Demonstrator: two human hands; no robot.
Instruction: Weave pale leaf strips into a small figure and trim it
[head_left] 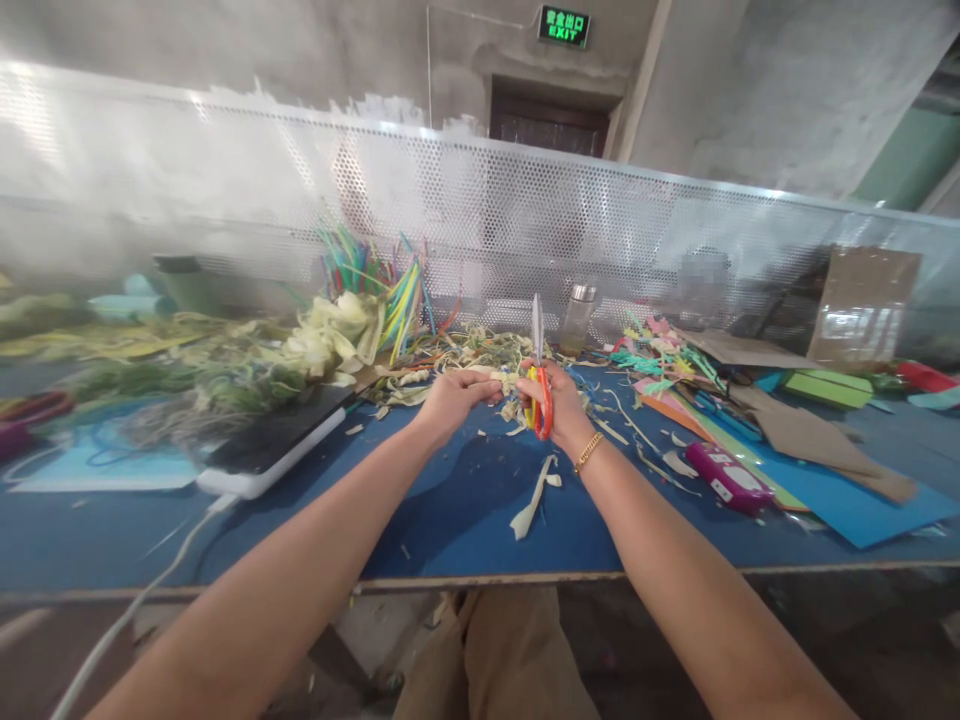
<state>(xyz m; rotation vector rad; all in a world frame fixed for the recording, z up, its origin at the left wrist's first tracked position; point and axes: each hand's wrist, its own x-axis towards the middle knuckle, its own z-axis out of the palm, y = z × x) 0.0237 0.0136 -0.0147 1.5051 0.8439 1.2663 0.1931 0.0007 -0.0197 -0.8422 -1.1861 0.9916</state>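
My right hand [561, 402] grips scissors [539, 380] with orange-red handles, the blades pointing straight up and nearly closed. My left hand [452, 396] pinches a small pale paper strip [501, 377] and holds it next to the scissors, just above the blue table [465, 520]. A gold bracelet [588, 452] sits on my right wrist. A cut pale strip [534, 496] lies on the table below my hands.
Heaps of pale and coloured paper strips [337, 335] cover the back left. A white-edged dark tablet [277, 445] with a cable lies left. Coloured paper sheets [750, 440], a magenta box [729, 477], cardboard [862, 305] and a glass jar [579, 318] lie right. A perforated metal screen [525, 220] stands behind.
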